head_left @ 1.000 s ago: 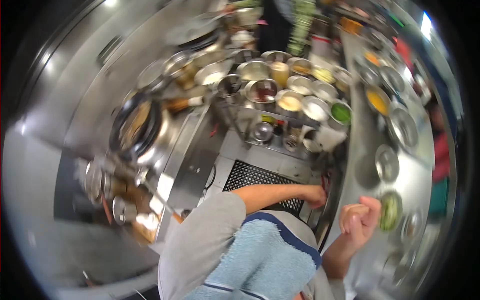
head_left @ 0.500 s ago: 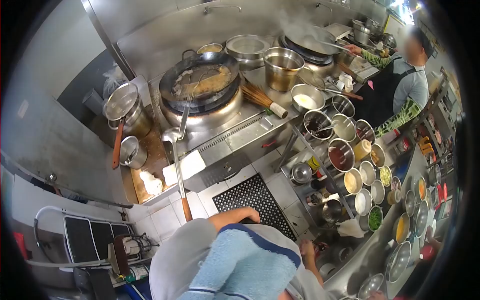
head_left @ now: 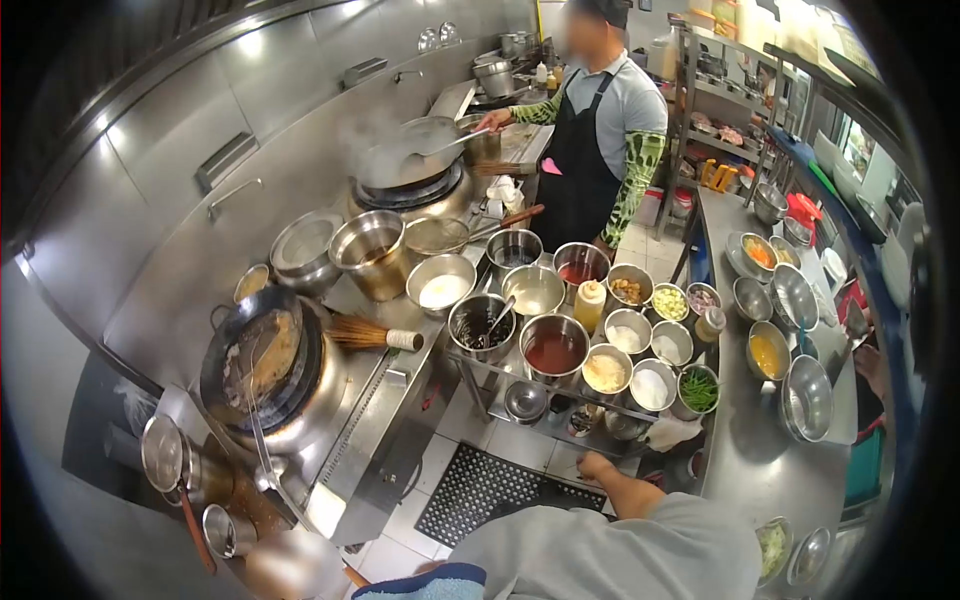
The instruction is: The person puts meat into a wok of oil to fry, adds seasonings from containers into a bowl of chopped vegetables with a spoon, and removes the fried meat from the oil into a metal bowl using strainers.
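Camera view has swung toward the co-worker (head_left: 600, 130), who now stands at upper center instead of upper right; the near wok (head_left: 222, 365) now sits at left, and the left hand has gone out of frame. I cannot tell its grip.

My right hand (head_left: 597, 467) is at lower center, its fingers partly curled. I see nothing held in it, but the fingers are too small to tell whether they are clenched. Nearest to it is the lower shelf (head_left: 545, 408) of the container rack, with a steel bowl (head_left: 625, 427) above the hand in the frame. A white cloth (head_left: 672, 432) hangs by the rack's right corner.

Open floor lies between the stove's front edge (head_left: 365, 430) and the counter (head_left: 740, 450), partly covered by a perforated mat (head_left: 480, 490). Sauce and ingredient containers crowd the rack top, so clearance above that edge is tight.

At lower left, a long-handled ladle (head_left: 292, 508) extends past the stove edge, narrowing that side. A bristle brush (head_left: 365, 333) lies right of the near wok, its pale handle pointing toward the rack. Bare counter surface runs below the steel bowls at right.
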